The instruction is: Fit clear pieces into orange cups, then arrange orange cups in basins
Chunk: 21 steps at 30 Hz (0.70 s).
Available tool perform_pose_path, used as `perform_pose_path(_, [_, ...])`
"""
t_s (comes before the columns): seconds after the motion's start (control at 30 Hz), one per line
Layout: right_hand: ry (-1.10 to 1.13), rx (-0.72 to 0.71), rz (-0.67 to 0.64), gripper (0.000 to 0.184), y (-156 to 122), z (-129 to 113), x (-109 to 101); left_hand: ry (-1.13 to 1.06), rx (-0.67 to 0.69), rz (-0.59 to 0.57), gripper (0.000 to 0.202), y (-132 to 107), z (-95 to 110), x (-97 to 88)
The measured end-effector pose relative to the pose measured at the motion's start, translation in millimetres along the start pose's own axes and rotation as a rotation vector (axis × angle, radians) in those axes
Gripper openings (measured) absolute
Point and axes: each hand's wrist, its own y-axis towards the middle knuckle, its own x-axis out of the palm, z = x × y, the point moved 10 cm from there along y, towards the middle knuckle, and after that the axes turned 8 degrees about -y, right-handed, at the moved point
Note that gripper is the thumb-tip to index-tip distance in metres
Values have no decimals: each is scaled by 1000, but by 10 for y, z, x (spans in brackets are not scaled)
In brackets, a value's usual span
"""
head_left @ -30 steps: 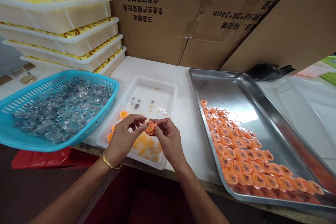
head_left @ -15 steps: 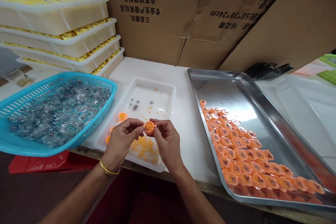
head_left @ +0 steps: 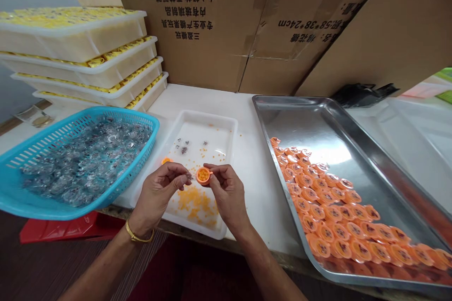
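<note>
My right hand [head_left: 228, 195] pinches a small orange cup [head_left: 203, 175] filled with yellow beads, held over the white plastic tray [head_left: 231, 124]. My left hand [head_left: 158, 193] is just left of the cup, its thumb and fingertips closed on a tiny clear lid [head_left: 189, 176] close to the cup's rim. Loose yellow beads [head_left: 194, 200] lie in the tray under my hands, and another orange cup [head_left: 165, 161] shows behind my left hand.
A blue basket [head_left: 21, 200] of clear lids sits at the left. A steel tray [head_left: 318, 113] holds several rows of capped orange cups [head_left: 335, 216] at the right. Stacked white trays [head_left: 106, 63] of yellow pieces stand at the back left, cardboard boxes [head_left: 247, 23] behind.
My hands have drawn slightly apart. The cup, which had a lid on it, now stands open with its yellow beads showing, and the lid sits in my left fingertips.
</note>
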Motion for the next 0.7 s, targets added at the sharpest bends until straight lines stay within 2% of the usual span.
perform_pose_path(0.2, [-65, -18, -16, 7, 1, 11, 15, 174, -124, -123, 13, 13, -20, 238])
perform_pose_path(0.37, [-173, -58, -17, 8, -19, 6, 5, 484, -6, -64, 13, 110, 135, 319])
perform_pose_path(0.43, [-197, -71, -22, 8, -25, 8, -4, 551, 14, -76, 12, 143, 154, 334])
perform_pose_path(0.7, [-147, -35, -55, 9, -23, 8, 6, 523, -68, -135, 19, 237, 113, 326])
